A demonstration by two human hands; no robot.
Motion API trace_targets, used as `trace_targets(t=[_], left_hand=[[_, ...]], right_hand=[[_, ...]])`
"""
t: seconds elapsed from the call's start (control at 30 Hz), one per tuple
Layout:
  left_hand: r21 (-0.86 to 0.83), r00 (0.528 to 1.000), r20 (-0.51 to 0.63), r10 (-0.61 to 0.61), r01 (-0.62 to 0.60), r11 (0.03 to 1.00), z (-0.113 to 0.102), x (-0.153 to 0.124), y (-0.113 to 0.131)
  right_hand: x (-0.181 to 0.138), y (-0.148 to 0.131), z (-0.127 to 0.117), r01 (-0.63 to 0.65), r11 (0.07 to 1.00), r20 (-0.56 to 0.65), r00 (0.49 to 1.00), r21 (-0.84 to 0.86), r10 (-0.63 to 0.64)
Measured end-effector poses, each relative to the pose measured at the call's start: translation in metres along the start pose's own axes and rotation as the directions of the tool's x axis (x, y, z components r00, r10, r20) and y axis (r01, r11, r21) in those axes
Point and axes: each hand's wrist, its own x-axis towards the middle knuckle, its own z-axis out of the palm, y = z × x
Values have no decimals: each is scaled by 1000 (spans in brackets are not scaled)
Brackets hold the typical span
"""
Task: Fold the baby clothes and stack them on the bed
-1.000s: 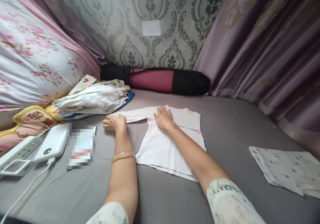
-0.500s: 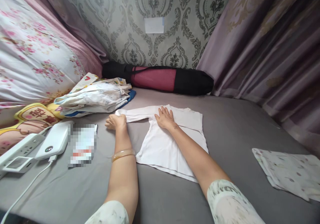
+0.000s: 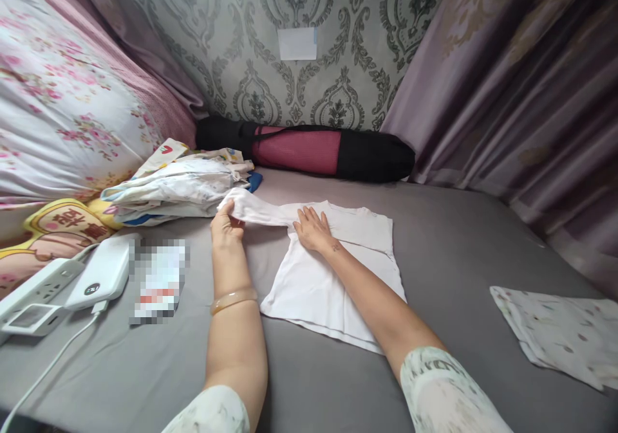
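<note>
A small white long-sleeved top (image 3: 333, 278) lies spread on the grey bed sheet (image 3: 449, 233), partly folded. My left hand (image 3: 226, 226) pinches the end of its left sleeve (image 3: 255, 210) and holds it raised a little off the sheet. My right hand (image 3: 311, 230) lies flat, fingers spread, on the top's shoulder area and presses it down. A pale bangle (image 3: 232, 300) circles my left wrist.
A heap of folded printed clothes (image 3: 178, 187) sits just beyond my left hand. A power bank (image 3: 99, 280), power strip (image 3: 33, 288), cable and a blurred item lie left. A rolled mat in a black bag (image 3: 309, 150) rests against the wall. Folded patterned cloth (image 3: 560, 333) lies right. Floral bedding (image 3: 58, 111) is piled at the far left.
My left hand has gripped the sleeve end and lifted it off the sheet, moving it up and slightly toward the top. My right hand stays pressed on the garment.
</note>
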Motion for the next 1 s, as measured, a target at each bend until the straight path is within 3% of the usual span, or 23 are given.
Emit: trace_targets(t=[0.07, 0.17, 0.33, 0.57, 0.7, 0.87, 0.93, 1.0], left_hand=[[-102, 992, 117, -47, 59, 993, 3, -2, 1], [-191, 982, 190, -18, 55, 980, 10, -3, 2], [-260, 915, 391, 97, 8, 966, 29, -14, 4], [-155, 783, 564, 260, -210, 965, 55, -52, -2], [-101, 690, 666, 283, -293, 951, 65, -71, -14], [-28, 652, 707, 275, -362, 932, 70, -76, -29], [-17, 644, 713, 278, -380, 925, 71, -74, -34], [-8, 635, 720, 282, -399, 917, 73, -72, -40]], right_hand=[[-1, 0, -1, 11, 1000, -46, 999, -22, -12], [-3, 1, -6, 47, 997, -127, 990, -65, -55], [0, -1, -14, 27, 998, -69, 997, -62, -32], [15, -15, -24, -67, 996, 35, 997, -67, 69], [25, -22, -25, -112, 987, 62, 991, -116, 120], [36, -18, -27, -101, 986, 101, 988, -131, 115], [37, -11, -29, -83, 995, 94, 992, -55, 88], [34, 0, -33, -82, 991, 9, 997, 109, 82]])
